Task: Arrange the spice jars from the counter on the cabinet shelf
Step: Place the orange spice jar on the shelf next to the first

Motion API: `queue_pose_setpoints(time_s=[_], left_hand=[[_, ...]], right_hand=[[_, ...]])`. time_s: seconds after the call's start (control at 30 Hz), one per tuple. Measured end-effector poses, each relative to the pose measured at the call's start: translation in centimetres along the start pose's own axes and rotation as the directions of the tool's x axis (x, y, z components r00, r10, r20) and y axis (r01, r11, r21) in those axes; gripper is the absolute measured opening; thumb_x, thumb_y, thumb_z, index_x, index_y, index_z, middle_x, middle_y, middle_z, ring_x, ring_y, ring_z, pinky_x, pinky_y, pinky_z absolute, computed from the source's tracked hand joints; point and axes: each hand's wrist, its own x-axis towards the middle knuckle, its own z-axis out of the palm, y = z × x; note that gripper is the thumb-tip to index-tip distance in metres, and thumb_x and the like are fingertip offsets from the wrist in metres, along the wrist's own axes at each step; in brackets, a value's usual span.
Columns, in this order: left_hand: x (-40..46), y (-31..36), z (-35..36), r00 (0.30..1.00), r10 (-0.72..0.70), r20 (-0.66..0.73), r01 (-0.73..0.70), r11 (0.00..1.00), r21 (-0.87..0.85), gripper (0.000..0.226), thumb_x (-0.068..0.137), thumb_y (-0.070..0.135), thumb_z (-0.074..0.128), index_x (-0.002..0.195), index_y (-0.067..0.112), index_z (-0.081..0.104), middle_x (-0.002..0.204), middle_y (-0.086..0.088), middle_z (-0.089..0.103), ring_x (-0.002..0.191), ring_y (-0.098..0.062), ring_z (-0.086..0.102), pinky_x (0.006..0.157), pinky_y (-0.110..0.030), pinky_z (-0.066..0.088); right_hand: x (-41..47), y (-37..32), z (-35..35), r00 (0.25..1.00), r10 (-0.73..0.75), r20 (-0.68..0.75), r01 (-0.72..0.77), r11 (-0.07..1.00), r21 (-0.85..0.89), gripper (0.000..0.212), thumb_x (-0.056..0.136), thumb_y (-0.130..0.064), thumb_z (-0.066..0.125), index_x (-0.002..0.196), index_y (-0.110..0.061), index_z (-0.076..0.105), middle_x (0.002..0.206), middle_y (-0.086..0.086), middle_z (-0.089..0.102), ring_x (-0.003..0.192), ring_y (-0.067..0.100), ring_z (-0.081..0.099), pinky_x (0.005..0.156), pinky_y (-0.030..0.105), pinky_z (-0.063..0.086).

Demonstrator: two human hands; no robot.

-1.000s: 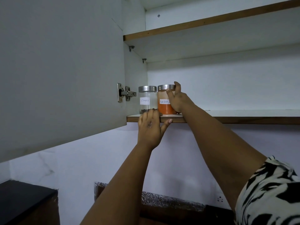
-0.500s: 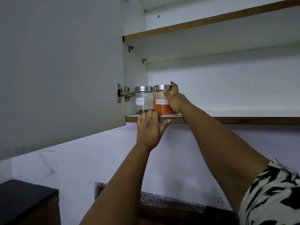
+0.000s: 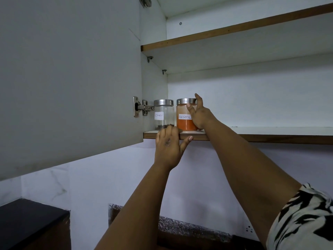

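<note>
Head view: at the left of the frame the open cabinet door (image 3: 68, 78) hangs beside the lower shelf (image 3: 252, 131). At centre, the cloves jar (image 3: 163, 114) stands at the shelf's left end, clear glass under a steel lid, with only a thin dark layer at the bottom. Below it, the left hand (image 3: 168, 146) curls its fingers over the shelf edge. Just right, touching or nearly so, the red chilli powder jar (image 3: 185, 115) holds orange-red powder; the right hand (image 3: 199, 114) grips its right side.
</note>
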Motion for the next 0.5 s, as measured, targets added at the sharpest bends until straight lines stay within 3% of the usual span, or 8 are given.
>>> queue_pose_setpoints(time_s=[0.5], left_hand=[[0.09, -0.07, -0.13, 0.999, -0.011, 0.040, 0.011, 1.000, 0.008, 0.073, 0.089, 0.073, 0.018, 0.110, 0.012, 0.054, 0.111, -0.005, 0.058, 0.106, -0.023, 0.051, 0.099, -0.037, 0.034]], right_hand=[[-0.59, -0.33, -0.34, 0.999, 0.004, 0.035, -0.005, 1.000, 0.030, 0.063, 0.102, -0.051, 0.026, 0.154, -0.031, -0.004, 0.148, 0.016, 0.043, 0.122, 0.035, 0.052, 0.101, 0.040, 0.041]])
